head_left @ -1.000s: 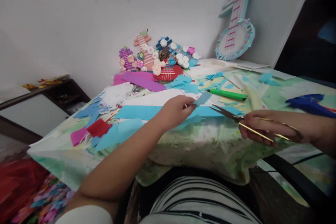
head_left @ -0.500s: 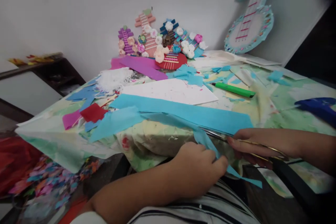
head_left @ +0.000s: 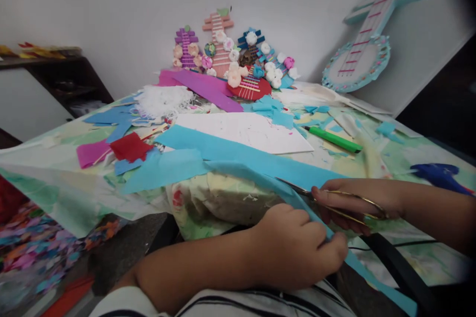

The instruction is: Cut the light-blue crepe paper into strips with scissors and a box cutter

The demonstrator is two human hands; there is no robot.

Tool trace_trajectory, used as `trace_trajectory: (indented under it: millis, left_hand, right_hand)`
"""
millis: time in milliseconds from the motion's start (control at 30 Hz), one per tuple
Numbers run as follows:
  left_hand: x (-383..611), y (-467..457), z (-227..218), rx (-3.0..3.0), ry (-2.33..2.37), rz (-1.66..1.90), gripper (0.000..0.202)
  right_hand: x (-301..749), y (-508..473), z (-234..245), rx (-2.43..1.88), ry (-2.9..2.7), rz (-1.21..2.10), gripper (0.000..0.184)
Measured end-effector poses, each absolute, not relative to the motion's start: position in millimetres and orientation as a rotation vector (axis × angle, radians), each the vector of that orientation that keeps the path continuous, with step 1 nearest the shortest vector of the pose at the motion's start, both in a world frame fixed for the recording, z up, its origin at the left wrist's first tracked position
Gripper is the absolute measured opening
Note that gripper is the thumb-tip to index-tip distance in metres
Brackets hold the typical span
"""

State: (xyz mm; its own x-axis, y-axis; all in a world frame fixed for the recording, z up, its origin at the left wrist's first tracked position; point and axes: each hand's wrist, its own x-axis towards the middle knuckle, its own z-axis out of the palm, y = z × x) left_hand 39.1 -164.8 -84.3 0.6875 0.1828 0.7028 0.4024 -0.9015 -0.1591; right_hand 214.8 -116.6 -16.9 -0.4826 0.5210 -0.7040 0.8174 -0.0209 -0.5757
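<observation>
My left hand (head_left: 297,247) is closed in a pinch on a long strip of light blue crepe paper (head_left: 245,156) that hangs over the table's near edge. My right hand (head_left: 357,203) grips gold-handled scissors (head_left: 316,193), whose blades point left along the strip, just above my left hand. The strip's loose end runs down to the lower right, past my lap.
A white card sheet (head_left: 245,131), a green marker (head_left: 332,139), a blue glue gun (head_left: 439,174), red, pink and blue paper scraps and white fluff lie on the table (head_left: 55,173). Small decorated paper guitars (head_left: 230,62) stand by the wall; a large blue one (head_left: 359,57) leans at right.
My left hand let go of a small blue scrap, dropped to the table's near edge and took the blue strip. The scissors moved down and left onto the strip.
</observation>
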Motion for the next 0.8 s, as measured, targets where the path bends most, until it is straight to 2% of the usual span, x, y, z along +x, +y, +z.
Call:
trace_trajectory:
  millis: [133,233,400,567,800]
  left_hand:
    - [38,-164,-85,-2.484,-0.468,-1.152,0.019]
    - [36,-160,-92,-2.36,-0.664,-1.174,0.02]
    - [15,-146,-102,-2.294,-1.135,-0.888,0.035]
    - [-12,-134,-105,-2.456,-1.187,-0.575,0.027]
    - [-16,-128,-113,-2.539,-1.148,-0.651,0.018]
  right_hand:
    - [207,-115,-16,1.419,2.028,-1.528,0.066]
    - [207,-112,-18,1.453,2.068,-1.451,0.067]
    - [215,-108,-28,1.476,2.022,-1.53,0.063]
    - [219,-106,-34,1.502,2.027,-1.518,0.068]
    - [209,-108,-31,1.549,1.979,-1.345,0.064]
